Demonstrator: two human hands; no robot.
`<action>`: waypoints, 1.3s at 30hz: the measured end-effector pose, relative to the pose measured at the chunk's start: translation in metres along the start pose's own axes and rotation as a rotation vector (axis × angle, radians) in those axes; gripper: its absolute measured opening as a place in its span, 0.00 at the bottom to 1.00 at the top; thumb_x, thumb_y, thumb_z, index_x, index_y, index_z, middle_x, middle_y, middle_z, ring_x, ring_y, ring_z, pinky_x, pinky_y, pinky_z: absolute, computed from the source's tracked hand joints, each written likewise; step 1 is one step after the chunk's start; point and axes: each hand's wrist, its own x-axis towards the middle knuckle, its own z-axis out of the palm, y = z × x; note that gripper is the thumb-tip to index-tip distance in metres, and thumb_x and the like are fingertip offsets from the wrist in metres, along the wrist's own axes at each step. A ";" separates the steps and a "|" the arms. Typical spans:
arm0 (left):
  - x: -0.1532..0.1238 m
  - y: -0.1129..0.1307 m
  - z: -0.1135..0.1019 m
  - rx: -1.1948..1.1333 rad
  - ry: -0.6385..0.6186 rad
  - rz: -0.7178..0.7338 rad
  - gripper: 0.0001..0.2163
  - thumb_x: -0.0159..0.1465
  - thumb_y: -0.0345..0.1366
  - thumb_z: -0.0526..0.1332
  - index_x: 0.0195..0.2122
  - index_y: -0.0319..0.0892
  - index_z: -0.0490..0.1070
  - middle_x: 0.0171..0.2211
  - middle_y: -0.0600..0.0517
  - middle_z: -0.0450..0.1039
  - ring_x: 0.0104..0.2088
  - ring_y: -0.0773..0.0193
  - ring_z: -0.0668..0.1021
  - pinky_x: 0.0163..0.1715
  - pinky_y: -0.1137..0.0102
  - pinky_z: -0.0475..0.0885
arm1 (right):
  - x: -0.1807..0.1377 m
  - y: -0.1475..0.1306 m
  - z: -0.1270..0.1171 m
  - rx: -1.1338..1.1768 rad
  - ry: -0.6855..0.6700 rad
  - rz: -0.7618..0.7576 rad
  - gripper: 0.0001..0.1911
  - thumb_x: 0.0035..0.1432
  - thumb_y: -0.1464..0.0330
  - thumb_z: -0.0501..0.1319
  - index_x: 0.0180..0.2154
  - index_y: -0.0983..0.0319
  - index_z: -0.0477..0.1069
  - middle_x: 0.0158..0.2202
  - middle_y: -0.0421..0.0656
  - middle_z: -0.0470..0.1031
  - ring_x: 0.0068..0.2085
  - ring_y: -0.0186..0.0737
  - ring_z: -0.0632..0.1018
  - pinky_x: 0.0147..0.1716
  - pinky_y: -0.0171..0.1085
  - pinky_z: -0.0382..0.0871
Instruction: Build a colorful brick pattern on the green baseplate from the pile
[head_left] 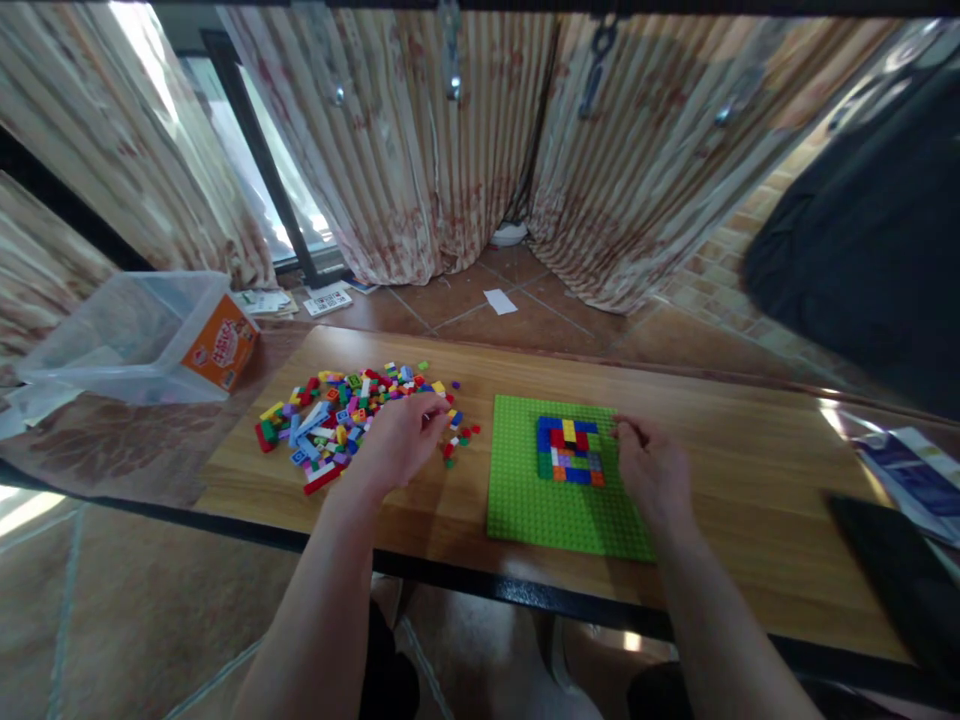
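My left hand [405, 440] hovers at the right side of a heap of loose toy building bricks [341, 425]. Its fingers are pinched together close to some small yellow and blue bricks, and whatever is between them is too small to make out. A green studded baseplate [517, 515] lies to the right of the heap. On it sits a flat, roughly square build of bricks [577, 474] in blue, red, yellow, green, orange and grey. Beside that build, over the plate's right part, my right hand [656, 470] has its fingertips drawn together. What they hold, if anything, is hidden.
The wooden table [750, 500] has a dark front edge. A clear plastic bin [142, 340] with an orange label stands beyond its left end. Papers [915, 470] and a dark flat object [885, 570] are at the right. Curtains [420, 150] hang behind.
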 end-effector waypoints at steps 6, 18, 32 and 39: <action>-0.005 0.050 0.054 -0.122 0.084 0.179 0.12 0.65 0.30 0.57 0.49 0.40 0.71 0.50 0.45 0.73 0.52 0.56 0.75 0.55 0.59 0.70 | 0.002 0.006 0.001 0.155 -0.076 0.062 0.23 0.52 0.60 0.57 0.43 0.67 0.78 0.33 0.49 0.81 0.31 0.43 0.77 0.34 0.40 0.68; -0.008 0.085 0.110 -0.017 -0.040 0.271 0.27 0.64 0.38 0.62 0.64 0.41 0.58 0.67 0.39 0.50 0.67 0.45 0.57 0.65 0.47 0.57 | 0.003 0.007 0.006 0.178 -0.157 -0.053 0.21 0.55 0.72 0.54 0.49 0.65 0.75 0.43 0.49 0.81 0.42 0.43 0.80 0.46 0.42 0.73; 0.002 0.077 0.106 0.014 -0.016 0.181 0.23 0.64 0.39 0.61 0.59 0.40 0.63 0.58 0.41 0.65 0.59 0.48 0.68 0.60 0.50 0.65 | -0.005 -0.014 -0.001 0.066 -0.307 -0.214 0.23 0.55 0.78 0.52 0.48 0.63 0.77 0.49 0.46 0.80 0.50 0.42 0.79 0.55 0.41 0.68; 0.003 0.081 0.111 -0.005 0.043 0.126 0.22 0.63 0.39 0.62 0.57 0.39 0.65 0.56 0.41 0.65 0.56 0.49 0.69 0.59 0.52 0.66 | -0.003 -0.010 -0.004 0.126 -0.313 -0.129 0.21 0.55 0.75 0.53 0.48 0.65 0.76 0.46 0.49 0.81 0.46 0.43 0.80 0.50 0.41 0.71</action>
